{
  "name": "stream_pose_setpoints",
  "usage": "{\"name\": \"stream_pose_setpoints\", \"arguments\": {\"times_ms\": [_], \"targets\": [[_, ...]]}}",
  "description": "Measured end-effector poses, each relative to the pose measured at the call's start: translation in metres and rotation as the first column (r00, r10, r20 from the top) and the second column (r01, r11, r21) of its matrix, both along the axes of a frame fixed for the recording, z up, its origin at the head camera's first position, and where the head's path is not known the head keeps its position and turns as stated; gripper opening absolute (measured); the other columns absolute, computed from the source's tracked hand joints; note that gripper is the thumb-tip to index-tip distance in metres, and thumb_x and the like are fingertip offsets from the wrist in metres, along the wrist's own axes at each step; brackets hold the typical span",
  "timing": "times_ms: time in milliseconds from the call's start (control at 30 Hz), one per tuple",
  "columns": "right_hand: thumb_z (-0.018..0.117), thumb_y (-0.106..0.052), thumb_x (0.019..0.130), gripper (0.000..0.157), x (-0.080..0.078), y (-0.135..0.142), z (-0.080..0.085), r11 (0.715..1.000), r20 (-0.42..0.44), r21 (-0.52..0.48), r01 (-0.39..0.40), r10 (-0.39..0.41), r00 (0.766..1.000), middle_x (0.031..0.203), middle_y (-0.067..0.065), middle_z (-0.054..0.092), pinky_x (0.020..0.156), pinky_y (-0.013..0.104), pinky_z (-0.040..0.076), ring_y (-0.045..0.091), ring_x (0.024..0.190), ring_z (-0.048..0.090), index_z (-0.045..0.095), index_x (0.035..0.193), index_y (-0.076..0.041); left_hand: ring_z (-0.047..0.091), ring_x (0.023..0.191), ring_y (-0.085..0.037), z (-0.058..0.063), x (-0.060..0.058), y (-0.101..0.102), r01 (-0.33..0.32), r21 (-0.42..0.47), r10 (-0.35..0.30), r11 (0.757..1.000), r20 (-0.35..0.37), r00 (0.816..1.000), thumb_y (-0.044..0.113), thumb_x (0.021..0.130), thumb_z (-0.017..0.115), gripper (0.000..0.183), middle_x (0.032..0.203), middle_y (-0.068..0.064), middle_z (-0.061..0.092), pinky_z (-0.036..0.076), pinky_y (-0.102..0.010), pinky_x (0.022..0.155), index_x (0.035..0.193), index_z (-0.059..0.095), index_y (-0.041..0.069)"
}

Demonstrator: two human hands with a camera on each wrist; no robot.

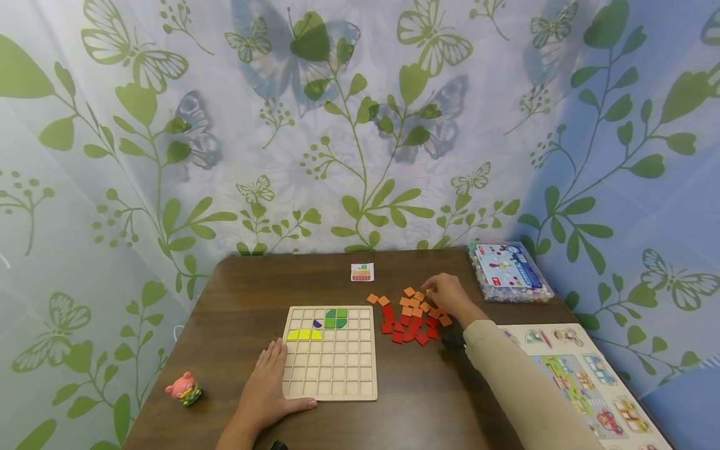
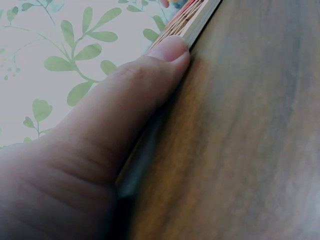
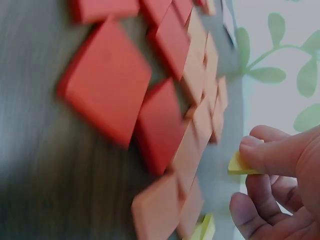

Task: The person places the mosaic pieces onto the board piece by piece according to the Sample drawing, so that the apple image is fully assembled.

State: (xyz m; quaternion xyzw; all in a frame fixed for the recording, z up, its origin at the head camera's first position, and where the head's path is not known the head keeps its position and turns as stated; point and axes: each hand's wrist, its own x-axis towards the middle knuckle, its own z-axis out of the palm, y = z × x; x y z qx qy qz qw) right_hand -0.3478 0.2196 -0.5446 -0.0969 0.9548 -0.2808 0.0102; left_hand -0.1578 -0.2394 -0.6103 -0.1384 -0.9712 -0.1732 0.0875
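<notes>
A square wooden grid board (image 1: 329,378) lies on the table. My left hand (image 1: 263,389) rests with its fingers along the board's left edge; in the left wrist view its thumb (image 2: 145,75) touches the board's side. A row of yellow pieces (image 1: 304,335), a small blue piece (image 1: 317,324) and a cluster of green pieces (image 1: 335,314) sit in the upper left cells. At the far side of the loose tiles, my right hand (image 1: 449,295) pinches a yellow piece (image 3: 237,166) between thumb and finger. Another yellow piece (image 3: 205,229) lies by the orange tiles (image 3: 156,212).
Red tiles (image 3: 107,85) lie right of the board, nearer than the orange ones. A small printed card (image 1: 362,272) lies at the back. At right are a clear box (image 1: 509,272) and a picture puzzle board (image 1: 585,375). A pink toy figure (image 1: 184,389) stands at left.
</notes>
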Motion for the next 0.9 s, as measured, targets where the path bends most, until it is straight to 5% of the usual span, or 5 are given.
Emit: {"name": "stream_pose_setpoints", "arguments": {"times_ms": [367,733,900], "targets": [[0.081,-0.011,0.095,0.011,0.013,-0.046,0.005,0.978,-0.002,-0.206,-0.039,0.040,0.999,0.087,-0.003,0.071,0.072,0.037,0.059,0.019,0.083,0.065,0.082,0.104,-0.007,0.023,0.154,-0.043,-0.001,0.000,-0.001,0.005,0.011,-0.005,1.000,-0.004,1.000,0.097,0.065,0.064,0.148,0.164,-0.031,0.030,0.019,-0.053,0.125,0.157,0.033,-0.014],[0.080,-0.005,0.094,0.009,0.034,-0.108,0.009,0.874,0.144,-0.479,-0.082,0.171,0.975,0.090,0.005,0.072,0.073,0.044,0.064,0.034,0.080,0.075,0.079,0.103,-0.003,0.026,0.153,-0.043,0.000,0.000,0.000,-0.004,0.037,0.005,0.999,-0.023,1.000,0.095,0.064,0.069,0.146,0.164,-0.030,0.031,0.021,-0.054,0.124,0.157,0.036,-0.013],[0.081,-0.006,0.094,0.004,0.046,-0.143,0.004,0.861,0.142,-0.492,-0.131,0.228,0.963,0.082,0.004,0.071,0.068,0.042,0.064,0.033,0.076,0.075,0.078,0.095,-0.004,0.023,0.155,-0.042,0.003,0.001,-0.001,-0.006,0.039,0.005,0.999,0.018,1.000,0.096,0.064,0.067,0.148,0.165,-0.030,0.029,0.019,-0.054,0.125,0.158,0.033,-0.013]]}}
